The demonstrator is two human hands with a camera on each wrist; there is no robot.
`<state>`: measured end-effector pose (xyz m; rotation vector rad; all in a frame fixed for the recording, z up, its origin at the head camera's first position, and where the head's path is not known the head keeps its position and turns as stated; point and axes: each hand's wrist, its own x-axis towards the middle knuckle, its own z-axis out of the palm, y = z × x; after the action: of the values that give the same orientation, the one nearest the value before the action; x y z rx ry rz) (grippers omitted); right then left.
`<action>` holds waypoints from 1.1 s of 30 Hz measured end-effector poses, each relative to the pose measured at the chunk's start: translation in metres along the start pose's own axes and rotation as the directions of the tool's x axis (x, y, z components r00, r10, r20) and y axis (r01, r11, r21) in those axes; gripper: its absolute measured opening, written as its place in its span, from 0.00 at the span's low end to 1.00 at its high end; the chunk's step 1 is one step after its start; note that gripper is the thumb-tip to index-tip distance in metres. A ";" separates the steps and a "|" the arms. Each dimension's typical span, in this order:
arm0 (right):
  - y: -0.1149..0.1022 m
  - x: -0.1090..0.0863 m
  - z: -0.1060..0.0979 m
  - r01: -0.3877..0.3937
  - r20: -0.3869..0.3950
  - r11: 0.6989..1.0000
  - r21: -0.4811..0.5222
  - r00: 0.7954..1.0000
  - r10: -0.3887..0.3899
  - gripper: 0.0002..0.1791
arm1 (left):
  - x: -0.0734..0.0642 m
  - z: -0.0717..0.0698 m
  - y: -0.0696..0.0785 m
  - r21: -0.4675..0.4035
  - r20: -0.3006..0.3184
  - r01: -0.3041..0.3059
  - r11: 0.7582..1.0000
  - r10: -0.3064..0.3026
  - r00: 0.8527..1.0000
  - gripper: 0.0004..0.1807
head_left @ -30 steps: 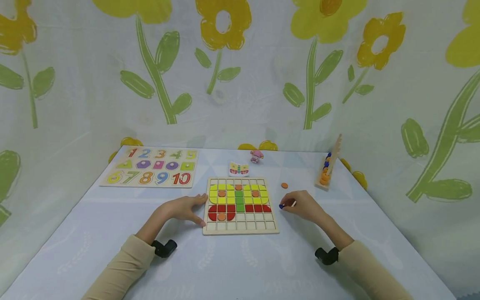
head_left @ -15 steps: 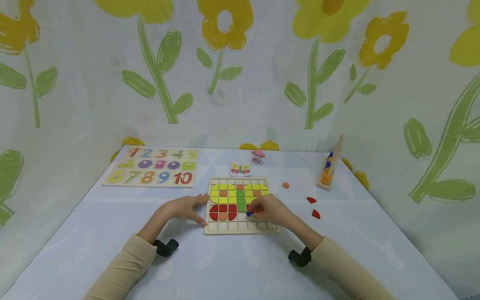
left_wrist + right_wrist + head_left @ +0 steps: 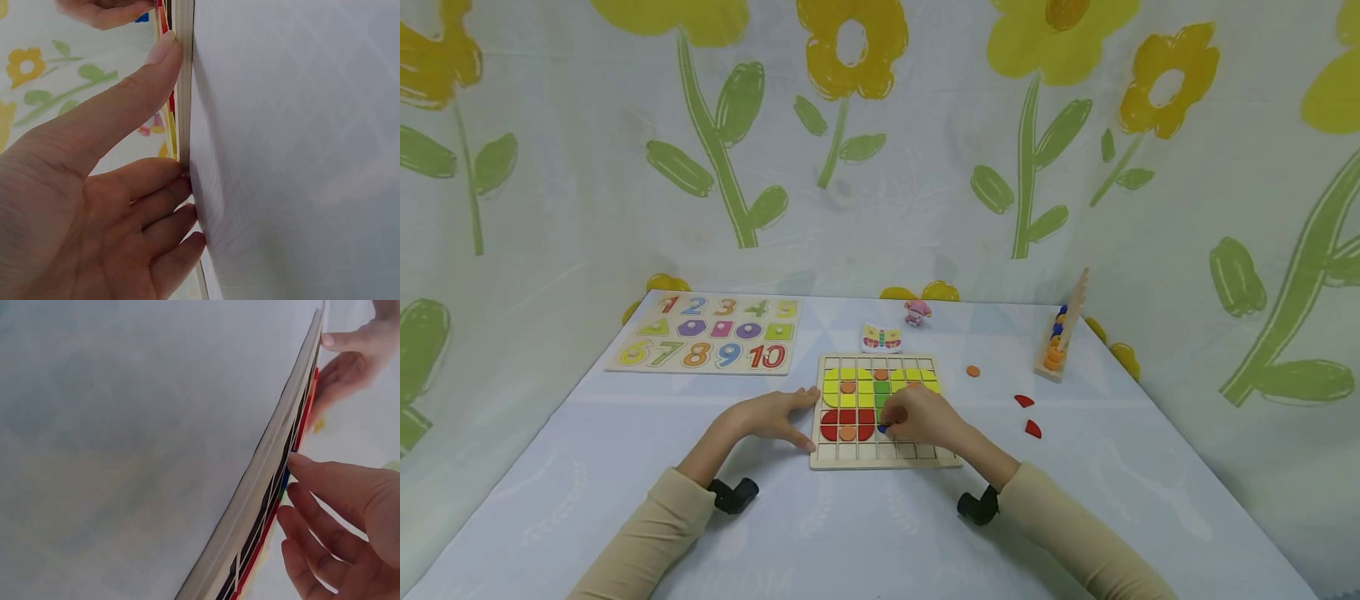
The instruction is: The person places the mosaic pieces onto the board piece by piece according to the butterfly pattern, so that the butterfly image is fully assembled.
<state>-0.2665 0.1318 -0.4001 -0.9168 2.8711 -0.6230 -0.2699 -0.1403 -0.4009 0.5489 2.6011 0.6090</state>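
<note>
A wooden grid board (image 3: 842,460) lies mid-table, with yellow, red, green and orange pieces set in a butterfly-like pattern. My left hand (image 3: 775,415) rests against the board's left edge, thumb and fingers spread apart. The left wrist view shows this thumb (image 3: 134,94) and the fingertips touching the wooden rim. Over the board's middle, my right hand (image 3: 922,417) pinches a small blue piece (image 3: 883,429) just below the green column. In the right wrist view the blue piece (image 3: 285,477) is at the board's surface by the thumb tip. This hand covers some red pieces.
Two red quarter-round pieces (image 3: 1033,428) and an orange disc (image 3: 973,371) lie right of the board. Behind it stand a butterfly pattern card (image 3: 882,338) and a pink figurine (image 3: 917,312). A number puzzle (image 3: 703,333) lies back left; a wooden bead stand (image 3: 1060,333) is back right.
My right hand has moved left from beside the board to its middle, carrying the blue piece. Two red pieces on the table have come into sight. My left hand has stayed at the board's edge.
</note>
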 end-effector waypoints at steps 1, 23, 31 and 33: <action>0.000 0.000 0.000 -0.010 0.000 1.000 0.001 1.000 0.010 0.06 | 0.000 0.000 0.000 -0.001 0.001 0.003 1.000 -0.003 1.000 0.53; 0.092 -0.096 -0.060 -0.215 -0.121 0.977 0.013 0.969 0.215 0.05 | -0.001 0.001 -0.001 0.001 -0.004 -0.001 1.000 0.001 1.000 0.53; 0.127 -0.124 -0.072 -0.444 -0.101 0.896 -0.021 0.892 0.440 0.14 | 0.000 0.000 -0.001 0.008 0.000 -0.009 1.000 0.009 1.000 0.53; 0.131 -0.126 -0.073 -0.473 -0.093 0.881 -0.027 0.878 0.469 0.15 | 0.000 0.000 -0.001 0.005 0.000 -0.010 1.000 0.010 1.000 0.53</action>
<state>-0.2469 0.3267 -0.3925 -0.1661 3.0202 -0.5478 -0.2699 -0.1408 -0.4011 0.5641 2.6022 0.6060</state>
